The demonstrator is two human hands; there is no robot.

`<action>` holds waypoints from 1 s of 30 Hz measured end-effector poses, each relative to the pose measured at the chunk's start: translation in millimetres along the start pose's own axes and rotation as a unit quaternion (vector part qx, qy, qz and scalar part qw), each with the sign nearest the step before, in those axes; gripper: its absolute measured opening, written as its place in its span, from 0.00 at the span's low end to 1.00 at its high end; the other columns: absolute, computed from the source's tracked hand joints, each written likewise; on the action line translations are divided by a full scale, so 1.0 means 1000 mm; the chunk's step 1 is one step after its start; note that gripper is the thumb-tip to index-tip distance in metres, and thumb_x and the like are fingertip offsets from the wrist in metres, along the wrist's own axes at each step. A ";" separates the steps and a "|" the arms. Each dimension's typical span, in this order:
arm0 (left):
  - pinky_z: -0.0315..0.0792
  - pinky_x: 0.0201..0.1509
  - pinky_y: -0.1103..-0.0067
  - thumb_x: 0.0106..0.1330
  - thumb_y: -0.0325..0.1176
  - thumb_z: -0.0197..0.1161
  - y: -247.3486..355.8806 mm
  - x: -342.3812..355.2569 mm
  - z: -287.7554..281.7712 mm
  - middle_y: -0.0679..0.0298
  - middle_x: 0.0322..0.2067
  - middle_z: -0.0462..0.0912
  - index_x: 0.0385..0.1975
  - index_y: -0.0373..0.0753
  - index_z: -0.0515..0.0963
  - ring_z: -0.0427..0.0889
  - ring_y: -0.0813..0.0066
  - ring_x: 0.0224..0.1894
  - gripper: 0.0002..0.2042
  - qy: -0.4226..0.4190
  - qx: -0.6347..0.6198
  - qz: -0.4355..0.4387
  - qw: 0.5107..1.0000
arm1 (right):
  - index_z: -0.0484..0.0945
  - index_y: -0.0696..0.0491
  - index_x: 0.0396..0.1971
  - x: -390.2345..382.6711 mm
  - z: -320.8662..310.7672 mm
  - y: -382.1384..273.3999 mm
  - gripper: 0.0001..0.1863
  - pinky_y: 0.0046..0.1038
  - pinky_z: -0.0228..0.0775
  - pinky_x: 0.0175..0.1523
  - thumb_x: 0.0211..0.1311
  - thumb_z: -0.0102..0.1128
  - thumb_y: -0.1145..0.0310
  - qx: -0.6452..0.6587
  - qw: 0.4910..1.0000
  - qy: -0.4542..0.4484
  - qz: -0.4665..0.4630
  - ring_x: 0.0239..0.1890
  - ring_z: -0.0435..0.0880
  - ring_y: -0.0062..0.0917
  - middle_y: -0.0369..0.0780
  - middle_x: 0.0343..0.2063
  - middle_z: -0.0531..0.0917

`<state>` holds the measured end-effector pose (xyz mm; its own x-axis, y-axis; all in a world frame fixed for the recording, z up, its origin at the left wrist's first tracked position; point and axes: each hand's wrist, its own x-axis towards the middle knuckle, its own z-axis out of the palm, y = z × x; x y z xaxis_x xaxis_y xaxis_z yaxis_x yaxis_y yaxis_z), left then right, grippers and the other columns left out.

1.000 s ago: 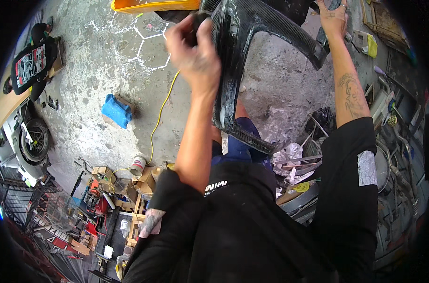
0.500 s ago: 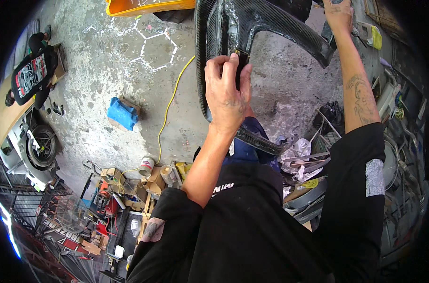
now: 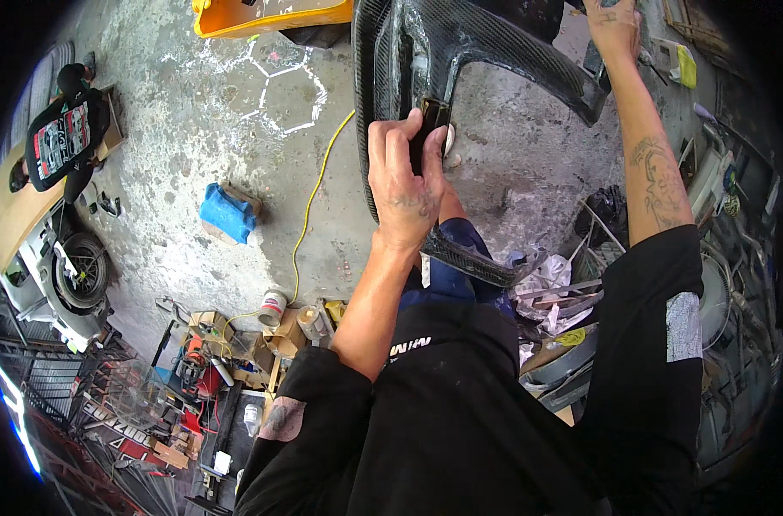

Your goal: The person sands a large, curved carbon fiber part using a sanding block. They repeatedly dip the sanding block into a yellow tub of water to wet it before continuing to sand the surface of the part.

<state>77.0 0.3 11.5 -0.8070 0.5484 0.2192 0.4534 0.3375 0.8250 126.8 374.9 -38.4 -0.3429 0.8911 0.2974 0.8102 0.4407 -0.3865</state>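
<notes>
Head cam: left grip [image 3: 406, 185] has a dark block [image 3: 434, 119] pinched between fingers and thumb, right over the black woven-pattern frame [image 3: 492, 36], which sits far center. Right grip's [image 3: 613, 27] far right near the frame's end, can't tell what it's closed on. Yellow tub's [image 3: 271, 24] far left.

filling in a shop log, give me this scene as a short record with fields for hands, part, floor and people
left hand: fingers around a dark block
right hand: at the top edge, its grip unclear
part: black, branching, woven-patterned piece
floor: yellow cord, blue cloth
top edge: yellow tray, partly cut off
people: another person at far left, dark top
</notes>
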 end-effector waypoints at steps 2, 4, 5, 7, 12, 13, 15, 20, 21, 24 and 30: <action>0.76 0.42 0.67 0.63 0.23 0.73 0.000 0.000 0.005 0.52 0.38 0.79 0.46 0.30 0.79 0.80 0.55 0.37 0.14 0.004 -0.007 0.015 1.000 | 0.56 0.50 0.80 0.004 -0.001 0.006 0.60 0.46 0.62 0.73 0.57 0.68 0.29 0.008 0.999 0.016 -0.027 0.70 0.71 0.56 0.63 0.67 0.72; 0.75 0.44 0.66 0.63 0.22 0.73 0.003 0.003 0.008 0.52 0.38 0.78 0.44 0.31 0.78 0.79 0.53 0.37 0.12 0.010 0.018 0.010 1.000 | 0.55 0.49 0.80 -0.003 -0.007 -0.007 0.60 0.47 0.63 0.72 0.56 0.68 0.28 -0.002 0.999 -0.026 0.030 0.69 0.72 0.57 0.63 0.66 0.73; 0.75 0.44 0.66 0.63 0.22 0.73 0.003 0.007 0.015 0.52 0.38 0.78 0.44 0.31 0.78 0.79 0.53 0.37 0.12 0.010 0.019 0.009 1.000 | 0.55 0.49 0.80 0.001 -0.004 -0.006 0.60 0.47 0.63 0.72 0.56 0.68 0.28 -0.002 0.999 -0.027 0.030 0.69 0.72 0.57 0.63 0.66 0.73; 0.75 0.45 0.65 0.63 0.21 0.72 0.005 0.021 0.025 0.51 0.38 0.78 0.42 0.31 0.77 0.79 0.53 0.39 0.11 0.041 0.016 0.011 0.999 | 0.57 0.49 0.79 0.005 -0.002 -0.004 0.59 0.47 0.64 0.72 0.56 0.68 0.28 -0.020 1.000 -0.005 0.016 0.67 0.74 0.57 0.63 0.64 0.75; 0.73 0.44 0.64 0.64 0.18 0.69 -0.002 -0.009 0.018 0.50 0.38 0.77 0.42 0.30 0.76 0.77 0.51 0.40 0.10 0.018 -0.004 0.003 1.000 | 0.58 0.50 0.79 0.004 -0.005 0.002 0.59 0.48 0.64 0.71 0.56 0.69 0.29 -0.018 1.000 -0.007 0.023 0.67 0.74 0.57 0.63 0.64 0.75; 0.73 0.44 0.64 0.64 0.18 0.69 0.002 0.003 0.021 0.50 0.38 0.77 0.42 0.30 0.76 0.77 0.51 0.40 0.10 0.018 -0.001 0.001 1.000 | 0.58 0.50 0.79 0.000 -0.004 0.001 0.59 0.48 0.64 0.71 0.56 0.70 0.29 -0.008 1.000 0.003 0.006 0.67 0.74 0.57 0.63 0.64 0.75; 0.74 0.45 0.64 0.63 0.18 0.70 0.007 0.033 0.031 0.50 0.37 0.78 0.42 0.30 0.76 0.78 0.53 0.41 0.10 0.049 -0.012 0.004 0.999 | 0.58 0.50 0.79 0.005 -0.003 -0.004 0.59 0.48 0.64 0.71 0.56 0.70 0.30 0.005 1.000 -0.009 0.009 0.67 0.74 0.57 0.63 0.64 0.75; 0.74 0.44 0.66 0.65 0.18 0.68 -0.003 -0.015 0.017 0.51 0.38 0.76 0.42 0.30 0.76 0.77 0.50 0.39 0.10 0.029 -0.042 -0.018 0.999 | 0.58 0.50 0.79 0.003 -0.004 -0.002 0.59 0.47 0.64 0.71 0.56 0.70 0.30 0.019 1.000 -0.006 0.009 0.68 0.74 0.56 0.63 0.64 0.75; 0.74 0.44 0.66 0.65 0.18 0.68 -0.003 -0.005 0.021 0.51 0.38 0.76 0.42 0.30 0.76 0.77 0.50 0.39 0.10 0.028 -0.045 -0.018 0.998 | 0.58 0.49 0.79 0.004 -0.002 0.001 0.58 0.47 0.64 0.72 0.56 0.70 0.31 0.000 1.000 0.004 0.006 0.68 0.73 0.56 0.63 0.65 0.74; 0.74 0.44 0.65 0.67 0.19 0.66 -0.003 0.046 0.035 0.50 0.39 0.78 0.41 0.30 0.76 0.78 0.52 0.39 0.07 0.070 -0.038 0.035 0.996 | 0.57 0.49 0.79 -0.001 -0.003 -0.012 0.58 0.46 0.63 0.72 0.56 0.70 0.31 -0.003 0.999 -0.025 0.028 0.69 0.72 0.56 0.63 0.65 0.74; 0.75 0.43 0.65 0.66 0.20 0.68 -0.009 0.003 0.024 0.51 0.38 0.77 0.43 0.30 0.77 0.78 0.51 0.39 0.08 0.037 -0.036 0.011 0.999 | 0.56 0.47 0.80 0.005 0.000 0.003 0.59 0.49 0.64 0.71 0.56 0.69 0.30 -0.001 1.000 0.007 0.001 0.67 0.74 0.58 0.65 0.63 0.75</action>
<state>80.1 17.3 -7.7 -0.8247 0.4953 0.2730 0.4441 0.2682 0.8549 127.3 380.7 -38.1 -0.3349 0.8903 0.3086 0.8115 0.4389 -0.3859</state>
